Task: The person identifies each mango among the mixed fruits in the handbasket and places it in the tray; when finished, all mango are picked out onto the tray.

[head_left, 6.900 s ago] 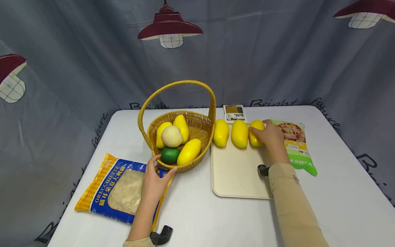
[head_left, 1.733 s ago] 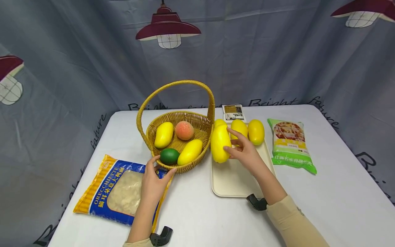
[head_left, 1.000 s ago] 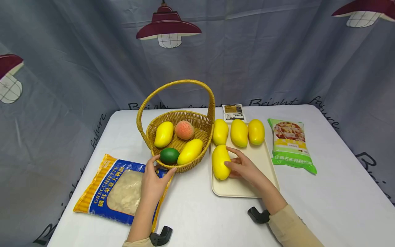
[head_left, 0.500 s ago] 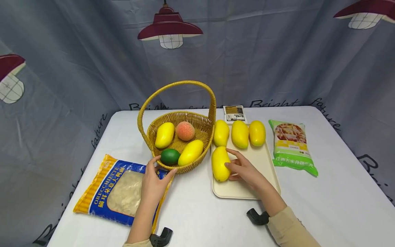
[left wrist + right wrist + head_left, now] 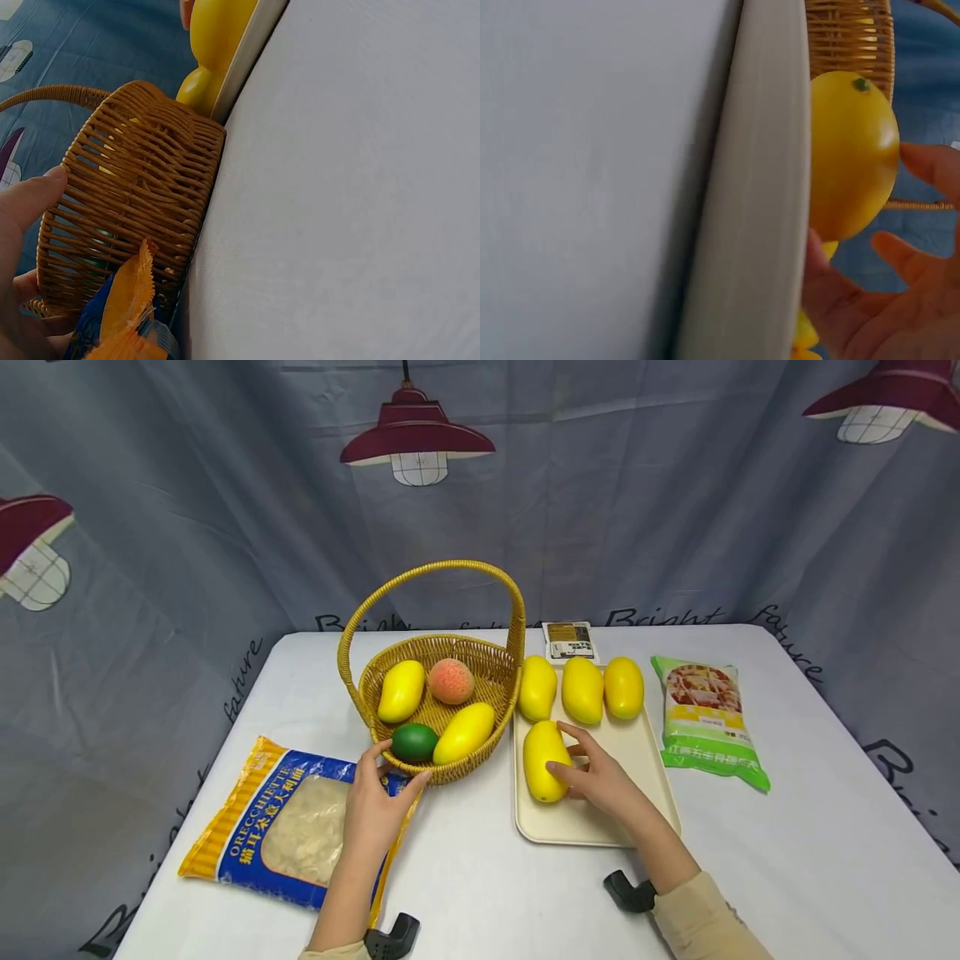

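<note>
My left hand (image 5: 375, 802) holds the near rim of a golden wicker basket (image 5: 487, 660), thumb and fingers spread along it. In the left wrist view the thumb lies against the woven basket wall (image 5: 142, 172). Inside lie two yellow mangoes, one at the left (image 5: 401, 691) and one at the right (image 5: 465, 732), a green egg-shaped fruit (image 5: 414, 742) and a peach (image 5: 451, 682). My right hand (image 5: 600, 777) grips a mango (image 5: 543, 760) from its right side, low on the cream tray (image 5: 615, 827). The right wrist view shows thumb and fingertips at that mango (image 5: 851, 157).
Three more mangoes line the tray's back edge, the middle one (image 5: 582, 691) among them. A blue and yellow pasta bag (image 5: 300, 827) lies under my left forearm. A green food bag (image 5: 708, 722) is right of the tray, a small packet (image 5: 570, 642) behind it.
One mango left the basket in my right hand, came down on the tray's front left, and just now shifted slightly right. The peach now shows its red side. The left hand stays put.
</note>
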The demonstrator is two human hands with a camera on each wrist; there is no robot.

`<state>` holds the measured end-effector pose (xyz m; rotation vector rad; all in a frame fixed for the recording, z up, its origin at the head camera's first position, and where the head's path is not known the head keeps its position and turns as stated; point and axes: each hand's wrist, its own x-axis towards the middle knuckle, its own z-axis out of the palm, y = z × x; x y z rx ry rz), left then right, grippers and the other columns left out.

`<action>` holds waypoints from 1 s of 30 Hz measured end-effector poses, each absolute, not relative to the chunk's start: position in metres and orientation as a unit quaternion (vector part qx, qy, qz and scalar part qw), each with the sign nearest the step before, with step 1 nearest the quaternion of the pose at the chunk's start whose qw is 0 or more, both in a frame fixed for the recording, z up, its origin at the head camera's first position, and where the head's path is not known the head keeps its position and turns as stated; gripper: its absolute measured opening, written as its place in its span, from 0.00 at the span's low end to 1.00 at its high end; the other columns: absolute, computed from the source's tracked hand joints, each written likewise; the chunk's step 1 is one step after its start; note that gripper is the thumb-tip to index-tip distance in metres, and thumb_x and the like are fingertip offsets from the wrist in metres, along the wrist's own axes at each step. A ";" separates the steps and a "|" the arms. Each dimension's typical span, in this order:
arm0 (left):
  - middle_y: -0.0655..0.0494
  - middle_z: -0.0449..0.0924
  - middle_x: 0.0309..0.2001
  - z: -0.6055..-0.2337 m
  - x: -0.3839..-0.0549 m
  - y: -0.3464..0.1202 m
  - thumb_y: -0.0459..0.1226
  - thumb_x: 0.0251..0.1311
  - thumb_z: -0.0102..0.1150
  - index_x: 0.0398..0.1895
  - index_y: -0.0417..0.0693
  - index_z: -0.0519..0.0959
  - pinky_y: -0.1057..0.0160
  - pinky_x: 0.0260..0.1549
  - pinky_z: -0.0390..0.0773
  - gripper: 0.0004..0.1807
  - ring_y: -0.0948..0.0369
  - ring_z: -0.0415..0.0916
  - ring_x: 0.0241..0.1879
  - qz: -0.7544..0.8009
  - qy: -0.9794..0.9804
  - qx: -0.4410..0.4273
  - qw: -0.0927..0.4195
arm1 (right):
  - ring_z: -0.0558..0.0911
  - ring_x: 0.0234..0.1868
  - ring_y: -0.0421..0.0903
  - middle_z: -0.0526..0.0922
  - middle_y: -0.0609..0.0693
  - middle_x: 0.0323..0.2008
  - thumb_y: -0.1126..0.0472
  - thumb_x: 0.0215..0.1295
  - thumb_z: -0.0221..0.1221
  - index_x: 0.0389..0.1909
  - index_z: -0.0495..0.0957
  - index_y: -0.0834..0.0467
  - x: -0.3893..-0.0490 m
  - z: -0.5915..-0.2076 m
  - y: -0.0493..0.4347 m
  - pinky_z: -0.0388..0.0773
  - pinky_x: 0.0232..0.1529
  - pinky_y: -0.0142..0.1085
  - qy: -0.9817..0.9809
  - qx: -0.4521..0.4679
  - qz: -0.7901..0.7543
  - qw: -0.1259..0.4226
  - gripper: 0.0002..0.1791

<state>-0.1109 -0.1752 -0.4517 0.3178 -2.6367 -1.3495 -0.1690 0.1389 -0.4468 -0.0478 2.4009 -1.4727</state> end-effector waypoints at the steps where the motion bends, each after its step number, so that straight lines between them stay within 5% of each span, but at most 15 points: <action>1: 0.45 0.65 0.62 -0.452 -0.111 -0.175 0.66 0.47 0.63 0.67 0.55 0.59 0.41 0.50 0.72 0.48 0.48 0.70 0.59 -0.451 -0.882 0.106 0.082 | 0.76 0.47 0.55 0.67 0.62 0.62 0.46 0.63 0.63 0.73 0.55 0.42 -0.169 -0.445 0.140 0.79 0.41 0.42 0.853 -0.022 -0.500 0.148 0.41; 10: 0.46 0.65 0.63 -0.452 -0.111 -0.176 0.65 0.48 0.64 0.67 0.55 0.59 0.42 0.50 0.71 0.47 0.48 0.70 0.59 -0.451 -0.882 0.105 0.083 | 0.77 0.48 0.56 0.70 0.63 0.61 0.46 0.65 0.61 0.73 0.57 0.48 -0.180 -0.399 0.131 0.77 0.46 0.46 0.873 -0.073 -0.477 0.065 0.39; 24: 0.45 0.65 0.63 -0.454 -0.110 -0.174 0.63 0.49 0.65 0.67 0.56 0.60 0.42 0.50 0.72 0.45 0.48 0.70 0.59 -0.452 -0.882 0.103 0.085 | 0.82 0.37 0.49 0.77 0.52 0.47 0.40 0.62 0.61 0.69 0.65 0.47 -0.222 -0.351 0.061 0.78 0.38 0.41 0.887 -0.149 -0.408 0.156 0.36; 30: 0.46 0.64 0.63 -0.453 -0.111 -0.175 0.68 0.47 0.61 0.67 0.56 0.59 0.42 0.50 0.72 0.48 0.48 0.70 0.59 -0.453 -0.882 0.104 0.082 | 0.77 0.51 0.53 0.76 0.56 0.58 0.38 0.62 0.59 0.69 0.65 0.53 -0.241 -0.354 0.038 0.74 0.50 0.47 0.920 -0.164 -0.307 0.179 0.39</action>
